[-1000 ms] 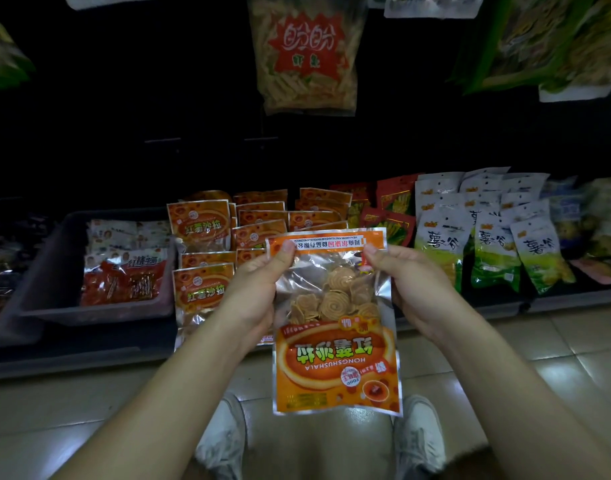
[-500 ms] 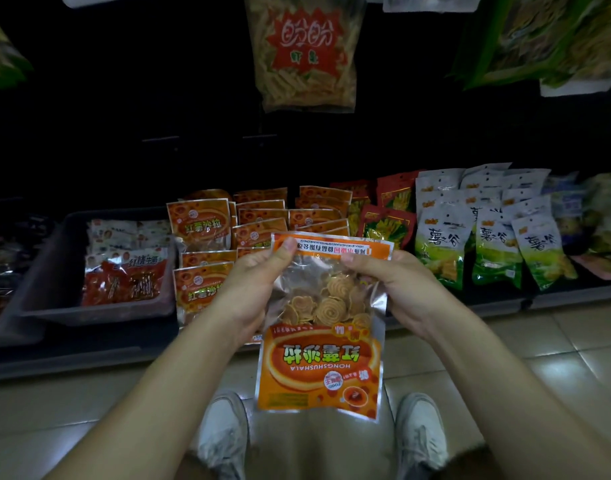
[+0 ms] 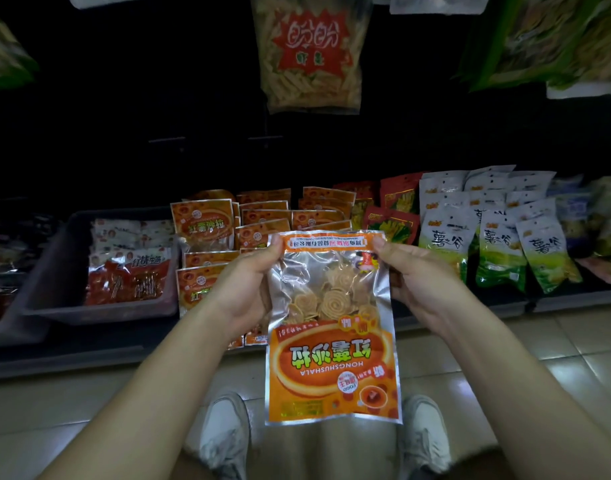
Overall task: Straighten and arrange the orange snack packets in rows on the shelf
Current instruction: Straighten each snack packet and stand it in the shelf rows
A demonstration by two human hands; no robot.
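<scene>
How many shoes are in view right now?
2: left shoe on the floor, lower left of the packet; right shoe at its lower right corner. Part of each is hidden.

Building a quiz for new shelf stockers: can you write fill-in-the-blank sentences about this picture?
1. The left hand and right hand grip one orange snack packet whose print reads ____.
2. The green-and-white packets stand ____ of the shelved orange packets.
3. The person's shoes are ____.
Missing words: upside down; right; white.

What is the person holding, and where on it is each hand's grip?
One orange snack packet, its print upside down. The left hand pinches its upper left corner, the right hand its upper right corner; the rest hangs free.
</scene>
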